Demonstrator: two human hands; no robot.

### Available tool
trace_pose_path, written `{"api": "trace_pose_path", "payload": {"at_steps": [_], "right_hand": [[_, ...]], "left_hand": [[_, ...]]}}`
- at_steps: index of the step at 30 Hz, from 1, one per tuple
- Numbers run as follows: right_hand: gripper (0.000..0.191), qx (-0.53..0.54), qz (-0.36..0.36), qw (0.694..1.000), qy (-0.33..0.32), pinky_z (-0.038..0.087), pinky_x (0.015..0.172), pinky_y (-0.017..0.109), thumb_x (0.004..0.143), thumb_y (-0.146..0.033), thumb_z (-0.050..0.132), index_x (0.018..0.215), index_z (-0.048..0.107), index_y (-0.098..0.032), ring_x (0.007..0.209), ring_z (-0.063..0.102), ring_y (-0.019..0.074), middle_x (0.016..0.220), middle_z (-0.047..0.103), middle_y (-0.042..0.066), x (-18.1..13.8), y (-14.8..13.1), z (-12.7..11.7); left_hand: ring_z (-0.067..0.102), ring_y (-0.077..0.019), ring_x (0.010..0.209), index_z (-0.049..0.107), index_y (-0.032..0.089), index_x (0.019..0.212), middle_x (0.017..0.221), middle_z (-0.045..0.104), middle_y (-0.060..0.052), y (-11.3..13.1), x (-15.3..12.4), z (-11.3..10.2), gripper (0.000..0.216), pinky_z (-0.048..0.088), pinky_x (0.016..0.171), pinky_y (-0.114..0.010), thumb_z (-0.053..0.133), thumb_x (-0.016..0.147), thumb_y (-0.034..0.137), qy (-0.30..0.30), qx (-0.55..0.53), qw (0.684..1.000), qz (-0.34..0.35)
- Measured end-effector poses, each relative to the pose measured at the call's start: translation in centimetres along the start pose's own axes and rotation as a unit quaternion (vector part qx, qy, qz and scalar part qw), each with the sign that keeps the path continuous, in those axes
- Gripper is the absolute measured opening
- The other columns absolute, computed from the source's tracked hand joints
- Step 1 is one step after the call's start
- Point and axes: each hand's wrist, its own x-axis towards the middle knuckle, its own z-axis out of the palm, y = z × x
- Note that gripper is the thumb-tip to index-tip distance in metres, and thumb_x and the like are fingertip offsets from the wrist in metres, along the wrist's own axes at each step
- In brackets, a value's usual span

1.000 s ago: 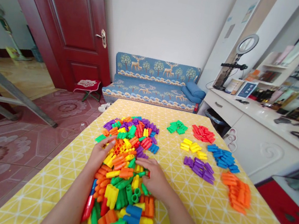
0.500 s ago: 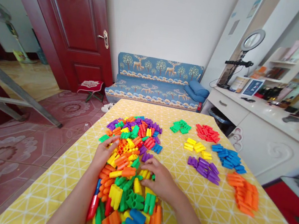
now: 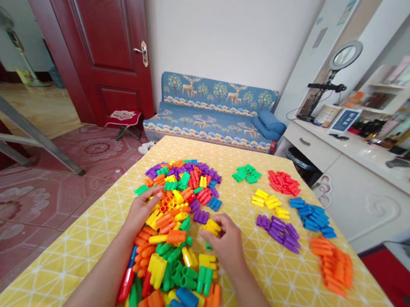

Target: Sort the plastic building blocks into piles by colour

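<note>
A long heap of mixed plastic toy pieces, bullet-shaped and joined side by side, covers the table's left half; a green piece (image 3: 204, 279) lies near its right edge. My right hand (image 3: 228, 237) pinches a yellow plastic piece (image 3: 211, 226) just off the heap's right side. My left hand (image 3: 142, 211) rests along the heap's left edge beside orange pieces (image 3: 166, 219), fingers stretched out and seemingly holding nothing. To the right lie single-colour groups: green pieces (image 3: 248, 174), red pieces (image 3: 284, 183), yellow pieces (image 3: 271, 201), blue pieces (image 3: 313, 216), purple pieces (image 3: 279, 231) and orange pieces (image 3: 333, 265).
A yellow patterned cloth (image 3: 274, 298) covers the table. Beyond its far edge is a blue sofa (image 3: 215, 118). On the right stands a white dresser (image 3: 373, 188) with a ring light (image 3: 345, 56); a metal ladder (image 3: 23, 126) and small stool (image 3: 124, 118) are at left.
My right hand has closed on a yellow piece and lifted it from the heap, moving slightly right and away from me. My left hand has stayed in place.
</note>
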Motion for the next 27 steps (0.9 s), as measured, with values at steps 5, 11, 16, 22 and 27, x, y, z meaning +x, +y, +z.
{"api": "trace_pose_path", "payload": {"at_steps": [5, 11, 16, 22, 27], "right_hand": [[0.028, -0.056, 0.068, 0.993, 0.073, 0.038, 0.056, 0.025, 0.081, -0.046, 0.060, 0.076, 0.059, -0.019, 0.059, 0.049, 0.0137, 0.063, 0.054, -0.003, 1.4, 2.7, -2.5], [0.034, -0.287, 0.035, 0.956, 0.052, 0.044, 0.072, 0.031, 0.082, -0.040, 0.061, 0.110, 0.065, -0.020, 0.090, 0.061, 0.0218, 0.102, 0.064, 0.007, 1.8, 3.2, -4.9], [0.039, -0.370, 0.011, 0.929, 0.015, 0.043, 0.078, 0.034, 0.081, -0.039, 0.064, 0.117, 0.064, -0.025, 0.098, 0.058, 0.0248, 0.109, 0.063, 0.007, 1.3, 2.0, -4.3], [0.033, -0.383, -0.037, 0.923, 0.009, 0.038, 0.088, 0.036, 0.082, -0.025, 0.062, 0.115, 0.064, -0.025, 0.102, 0.055, 0.0242, 0.108, 0.066, 0.006, 2.3, 2.1, -4.2], [0.032, -0.461, -0.039, 0.886, 0.036, 0.035, 0.088, 0.035, 0.083, -0.022, 0.061, 0.115, 0.063, -0.024, 0.108, 0.051, 0.0247, 0.118, 0.064, 0.005, 7.4, 2.4, -7.4]], "left_hand": [[0.058, -0.0282, 0.117, 0.067, 0.018, 0.118, 0.119, 0.069, -0.008, 0.1, 0.0, -0.1, 0.057, 0.039, 0.105, -0.040, 0.060, 0.074, 0.054, -0.004, -0.011, 1.000, -0.001], [0.058, -0.0286, 0.117, 0.067, 0.017, 0.118, 0.120, 0.068, -0.009, 0.1, 0.0, -0.1, 0.057, 0.039, 0.105, -0.041, 0.060, 0.074, 0.053, -0.005, -0.015, 1.000, -0.002], [0.057, -0.0292, 0.119, 0.068, 0.017, 0.116, 0.119, 0.068, -0.010, -0.2, 0.1, -0.1, 0.057, 0.038, 0.107, -0.043, 0.061, 0.073, 0.054, 0.001, -0.008, 1.000, 0.000], [0.057, -0.0295, 0.118, 0.069, 0.018, 0.114, 0.118, 0.069, -0.009, -0.1, 0.0, -0.2, 0.056, 0.039, 0.106, -0.042, 0.062, 0.073, 0.055, 0.002, -0.007, 1.000, 0.001], [0.057, -0.0293, 0.118, 0.068, 0.016, 0.115, 0.119, 0.069, -0.010, -0.1, 0.1, -0.1, 0.057, 0.039, 0.106, -0.042, 0.062, 0.073, 0.053, 0.003, -0.015, 1.000, -0.002]]}}
